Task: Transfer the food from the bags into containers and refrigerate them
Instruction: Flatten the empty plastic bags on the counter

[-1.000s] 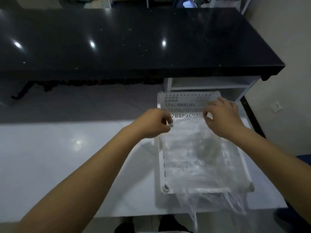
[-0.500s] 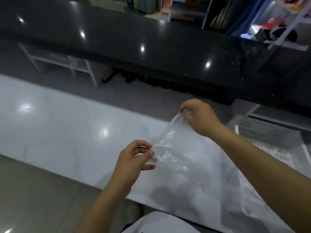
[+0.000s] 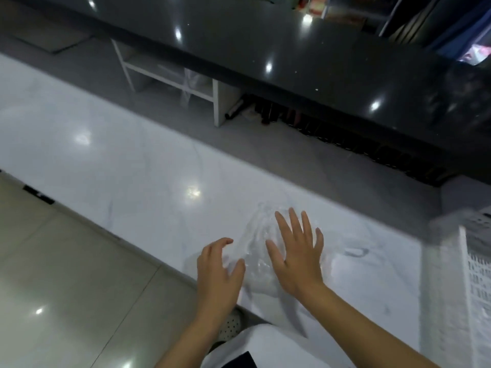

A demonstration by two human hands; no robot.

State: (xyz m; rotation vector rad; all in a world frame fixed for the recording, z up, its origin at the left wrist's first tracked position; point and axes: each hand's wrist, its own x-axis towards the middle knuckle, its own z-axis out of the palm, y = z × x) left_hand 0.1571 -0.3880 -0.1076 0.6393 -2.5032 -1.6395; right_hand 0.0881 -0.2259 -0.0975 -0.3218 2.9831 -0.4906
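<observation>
Worktop point(image 3: 127, 166): white, glossy, running diagonally; the near edge passes just under both wrists.
Dark counter point(image 3: 265, 35): black, beyond the worktop's far edge, with a white shelf unit point(image 3: 175, 78) beneath it.
Basket point(image 3: 475, 274): white, perforated, at the worktop's right end, well apart from the hands.
Bag point(image 3: 255, 251): clear plastic, lying crumpled by the near edge.
Right hand point(image 3: 297, 251): grip spread, fingers straight, flat on the bag.
Left hand point(image 3: 218, 264): grip loose, fingers bent, at the bag's left edge; contact unclear.
</observation>
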